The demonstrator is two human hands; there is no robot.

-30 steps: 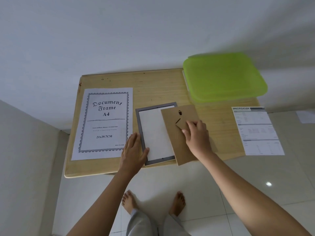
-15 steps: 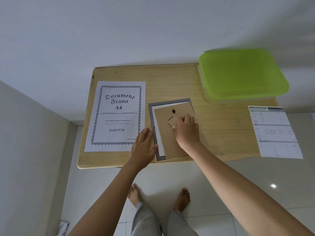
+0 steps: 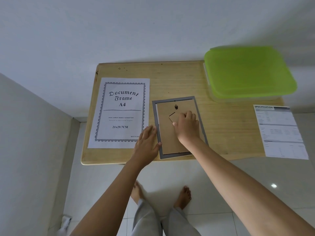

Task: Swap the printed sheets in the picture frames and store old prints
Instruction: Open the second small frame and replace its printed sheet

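A grey picture frame (image 3: 199, 114) lies face down near the wooden table's front edge. A brown backing board (image 3: 170, 138) with a small hanger sits inside it, and a thin white strip of paper shows along its left and lower edges. My right hand (image 3: 186, 126) rests on the board with fingers curled, thumb at the cut-out stand flap. My left hand (image 3: 147, 143) lies flat against the frame's left border, thumb on the grey edge. A "Document Frame A4" sheet (image 3: 121, 113) lies to the left of the frame.
A clear box with a green lid (image 3: 247, 72) stands at the table's (image 3: 230, 130) back right corner. A "Specification" sheet (image 3: 279, 132) overhangs the right edge. A white wall runs behind, tiled floor and my bare feet are below.
My right hand has brought the backing board leftward from beside the frame and onto it, covering the white sheet. My left hand stayed at the frame's left edge.
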